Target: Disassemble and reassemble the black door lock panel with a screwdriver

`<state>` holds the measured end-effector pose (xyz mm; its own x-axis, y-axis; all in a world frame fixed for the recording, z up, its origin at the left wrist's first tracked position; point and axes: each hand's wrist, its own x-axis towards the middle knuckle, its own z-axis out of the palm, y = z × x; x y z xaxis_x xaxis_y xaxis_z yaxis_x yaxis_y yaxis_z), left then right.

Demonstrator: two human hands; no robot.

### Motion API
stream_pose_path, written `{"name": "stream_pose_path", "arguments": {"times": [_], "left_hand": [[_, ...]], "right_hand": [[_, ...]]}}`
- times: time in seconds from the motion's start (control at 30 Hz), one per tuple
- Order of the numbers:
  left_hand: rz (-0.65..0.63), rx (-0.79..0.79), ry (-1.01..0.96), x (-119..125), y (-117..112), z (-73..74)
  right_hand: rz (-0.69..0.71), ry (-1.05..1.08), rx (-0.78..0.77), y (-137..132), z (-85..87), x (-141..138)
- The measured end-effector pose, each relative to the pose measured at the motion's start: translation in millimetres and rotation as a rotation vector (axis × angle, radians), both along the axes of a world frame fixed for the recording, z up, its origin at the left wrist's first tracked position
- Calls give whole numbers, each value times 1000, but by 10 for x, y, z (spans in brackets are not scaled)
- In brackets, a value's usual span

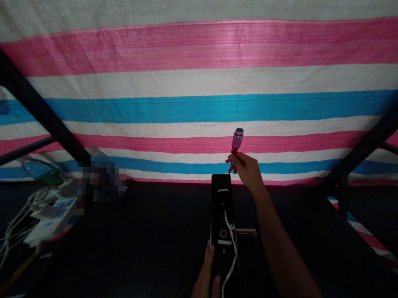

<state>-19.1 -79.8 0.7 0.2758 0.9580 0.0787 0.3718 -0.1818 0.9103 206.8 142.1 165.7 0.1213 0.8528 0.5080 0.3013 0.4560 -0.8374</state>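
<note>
A long black door-lock panel (221,211) lies on the dark table, with a white cable (232,242) running along it. My right hand (247,171) is closed on a screwdriver with a pink handle (236,141), held upright with its tip at the panel's far end. My left hand (208,279) rests on the near end of the panel, fingers stretched along its left edge. A pinkish lever handle (246,232) sticks out from the panel's right side.
A striped pink, blue and white tarp (202,79) hangs behind the table. Black frame bars (39,107) slant at the left and at the right (371,139). White cables and small boxes (47,212) pile at the left.
</note>
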Motion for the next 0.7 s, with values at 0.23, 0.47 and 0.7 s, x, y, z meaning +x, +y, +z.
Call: {"name": "stream_pose_path", "arguments": {"times": [0.23,0.47,0.7], "left_hand": [[38,-66,0,-5,32,-65],[41,-85,-37,7,37,-78],[40,-104,-66,-2,54,4]], "right_hand": [[37,10,-6,-14,-21,-104],[-4,-10,16,-10,-8,-81],[-7,46,40,-20,-26,-1]]}}
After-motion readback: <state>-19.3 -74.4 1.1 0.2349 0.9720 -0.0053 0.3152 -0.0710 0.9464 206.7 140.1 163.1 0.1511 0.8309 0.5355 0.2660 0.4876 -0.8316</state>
